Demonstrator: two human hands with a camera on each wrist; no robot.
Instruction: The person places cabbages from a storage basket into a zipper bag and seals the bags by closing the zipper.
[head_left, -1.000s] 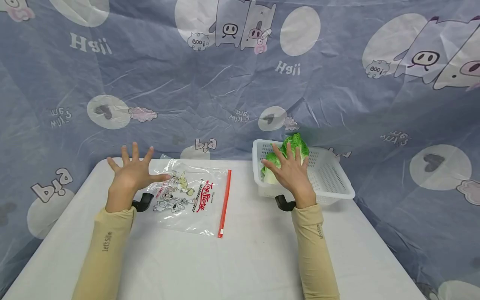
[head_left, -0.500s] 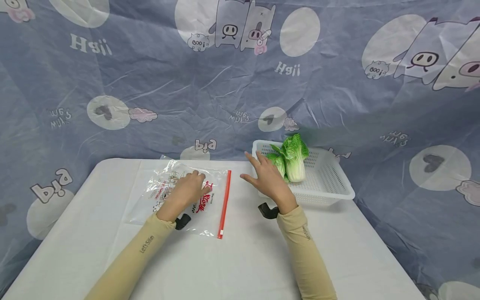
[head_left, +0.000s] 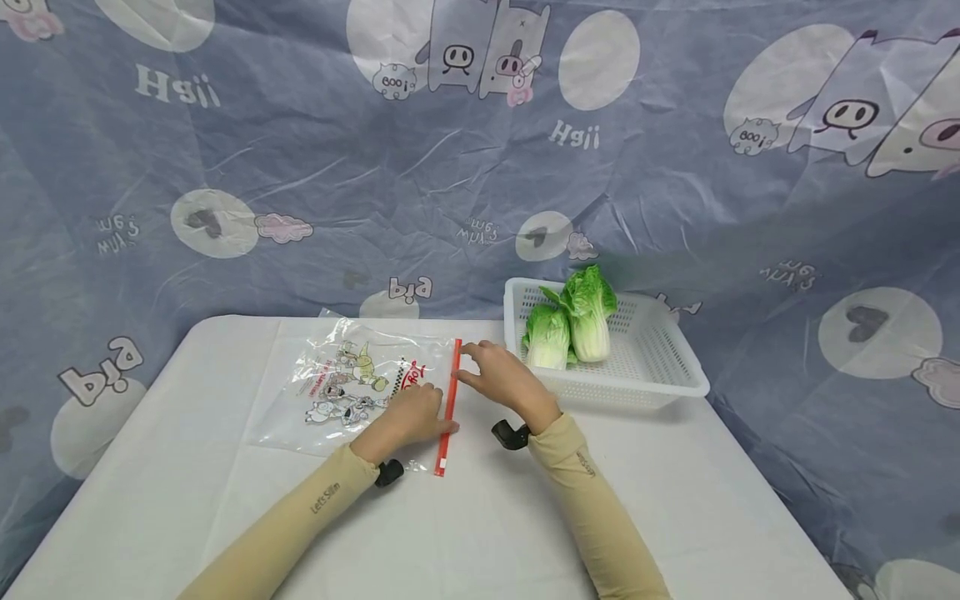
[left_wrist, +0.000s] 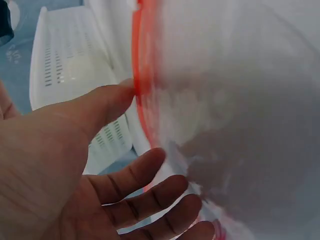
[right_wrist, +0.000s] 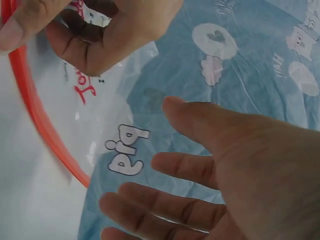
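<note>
A clear zip bag point(head_left: 330, 375) with cartoon figures and red lettering lies flat on the white table. Its red zip strip point(head_left: 452, 387) runs along the right side. My left hand point(head_left: 412, 415) is over the bag near that strip; in the left wrist view its thumb touches the red edge, with loosely bent fingers point(left_wrist: 145, 200) apart from the thumb. At the strip's far end is my right hand point(head_left: 504, 375), fingertips close to the corner. The right wrist view shows its thumb and fingers point(right_wrist: 165, 207) spread apart, nothing between them.
Right of the bag stands a white perforated basket point(head_left: 678, 387), holding two leafy cabbages, one shorter point(head_left: 550, 337) and one taller point(head_left: 590, 321). A blue-grey printed curtain point(head_left: 420, 183) hangs behind the white table point(head_left: 480, 533). Each wrist wears a black camera mount.
Both hands have come down from a raised, spread pose. The left moved right across the bag to the zip strip; the right moved left from the basket to the strip's far end.
</note>
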